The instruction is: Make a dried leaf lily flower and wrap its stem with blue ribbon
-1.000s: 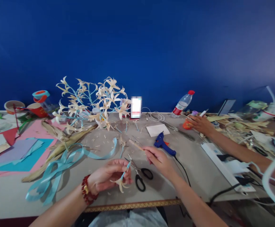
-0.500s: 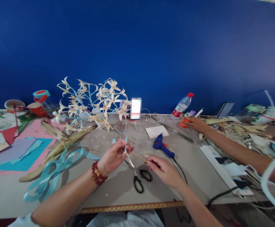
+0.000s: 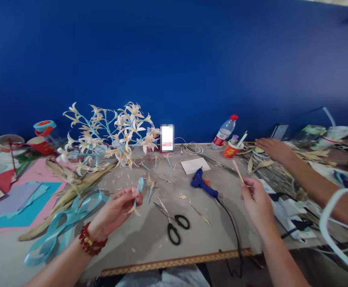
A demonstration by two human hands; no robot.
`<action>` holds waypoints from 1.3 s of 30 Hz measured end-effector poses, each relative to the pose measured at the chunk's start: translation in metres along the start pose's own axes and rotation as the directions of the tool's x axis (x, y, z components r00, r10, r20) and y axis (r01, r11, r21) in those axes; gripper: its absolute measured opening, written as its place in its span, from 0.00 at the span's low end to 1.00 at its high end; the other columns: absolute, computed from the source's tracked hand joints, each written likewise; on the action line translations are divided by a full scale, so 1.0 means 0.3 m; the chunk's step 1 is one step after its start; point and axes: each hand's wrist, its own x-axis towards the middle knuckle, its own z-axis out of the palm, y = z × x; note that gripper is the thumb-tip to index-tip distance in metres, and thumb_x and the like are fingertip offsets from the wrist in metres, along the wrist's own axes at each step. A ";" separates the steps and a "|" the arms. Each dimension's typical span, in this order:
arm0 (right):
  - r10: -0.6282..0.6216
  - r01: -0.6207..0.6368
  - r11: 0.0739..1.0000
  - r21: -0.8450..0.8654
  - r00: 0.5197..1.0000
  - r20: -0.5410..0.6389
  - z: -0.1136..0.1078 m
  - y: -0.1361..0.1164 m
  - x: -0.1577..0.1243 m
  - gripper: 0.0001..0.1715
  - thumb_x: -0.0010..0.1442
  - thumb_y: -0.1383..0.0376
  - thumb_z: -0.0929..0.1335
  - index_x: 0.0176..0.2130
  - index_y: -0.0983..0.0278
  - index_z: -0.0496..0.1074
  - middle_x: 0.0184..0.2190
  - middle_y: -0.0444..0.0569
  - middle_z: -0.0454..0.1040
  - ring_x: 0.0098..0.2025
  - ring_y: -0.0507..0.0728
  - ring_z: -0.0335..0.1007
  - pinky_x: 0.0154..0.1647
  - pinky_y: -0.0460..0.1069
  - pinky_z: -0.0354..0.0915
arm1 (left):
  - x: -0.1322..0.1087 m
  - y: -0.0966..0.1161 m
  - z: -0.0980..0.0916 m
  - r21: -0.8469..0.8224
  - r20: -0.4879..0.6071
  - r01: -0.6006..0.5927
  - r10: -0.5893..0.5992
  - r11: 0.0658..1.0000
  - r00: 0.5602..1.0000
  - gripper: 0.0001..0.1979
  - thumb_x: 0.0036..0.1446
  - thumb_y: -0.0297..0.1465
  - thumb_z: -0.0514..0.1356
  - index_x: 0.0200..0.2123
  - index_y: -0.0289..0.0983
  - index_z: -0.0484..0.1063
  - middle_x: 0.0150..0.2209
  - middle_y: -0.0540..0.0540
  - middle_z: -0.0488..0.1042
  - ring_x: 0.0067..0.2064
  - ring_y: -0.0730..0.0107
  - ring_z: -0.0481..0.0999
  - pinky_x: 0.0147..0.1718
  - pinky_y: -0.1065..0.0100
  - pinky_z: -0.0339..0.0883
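My left hand (image 3: 121, 205), with a red bead bracelet at the wrist, pinches a small handmade flower (image 3: 135, 209) whose blue-wrapped stem points up and pale petals hang down. Out to the right, my right hand (image 3: 256, 199) grips a thin wooden stick (image 3: 238, 171), its pale end pointing up and left. Between the hands lie black-handled scissors (image 3: 170, 221), blades partly apart. A second small flower (image 3: 150, 185) with a blue stem rests just beyond my left hand. The blue glue gun (image 3: 202, 183) lies on the table left of my right hand.
At the back left stands a bunch of pale flowers (image 3: 111, 133). Blue ribbon (image 3: 63, 223) curls beside dried husks (image 3: 72, 191). A co-worker's hand (image 3: 275, 149) reaches in at the right, near a red cup of pens (image 3: 231, 149), a bottle (image 3: 224, 133) and a power strip (image 3: 284, 215).
My hands have moved apart: the left with the flower to the left, the right with the stick to the right. The co-worker's hand has left the red cup and moved right.
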 end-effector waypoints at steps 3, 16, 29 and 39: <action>-0.098 0.093 0.992 0.080 0.993 0.061 0.018 -0.110 -0.049 0.17 0.61 0.51 0.64 0.38 0.62 0.71 0.30 0.50 0.75 0.31 0.59 0.71 0.31 0.50 0.65 | -0.033 -0.011 0.016 0.064 0.029 0.102 -0.104 0.993 0.994 0.08 0.57 0.30 0.65 0.26 0.32 0.74 0.26 0.48 0.72 0.32 0.71 0.69 0.43 0.67 0.64; -0.636 0.060 0.660 0.749 0.575 0.515 0.149 -0.588 -0.188 0.09 0.63 0.63 0.67 0.42 0.62 0.77 0.35 0.45 0.69 0.26 0.49 0.58 0.25 0.45 0.54 | -0.026 -0.081 0.109 -0.071 0.292 0.344 -0.311 0.936 0.905 0.04 0.53 0.26 0.66 0.28 0.31 0.76 0.24 0.48 0.74 0.27 0.75 0.71 0.51 0.56 0.65; -0.616 0.061 0.726 0.685 0.502 0.608 0.170 -0.570 -0.156 0.12 0.68 0.59 0.63 0.39 0.63 0.72 0.30 0.42 0.67 0.31 0.51 0.62 0.32 0.46 0.56 | -0.042 -0.084 0.112 -0.106 0.350 0.397 -0.340 0.912 0.873 0.02 0.52 0.24 0.66 0.31 0.31 0.76 0.23 0.47 0.74 0.26 0.73 0.71 0.50 0.53 0.66; -0.748 0.111 0.632 0.767 0.345 0.567 0.131 -0.609 -0.129 0.06 0.60 0.68 0.66 0.37 0.66 0.75 0.31 0.44 0.65 0.29 0.50 0.60 0.27 0.45 0.55 | -0.038 -0.104 0.132 -0.076 0.400 0.472 -0.407 0.878 0.821 0.04 0.49 0.25 0.67 0.28 0.30 0.76 0.23 0.47 0.75 0.26 0.73 0.72 0.49 0.51 0.68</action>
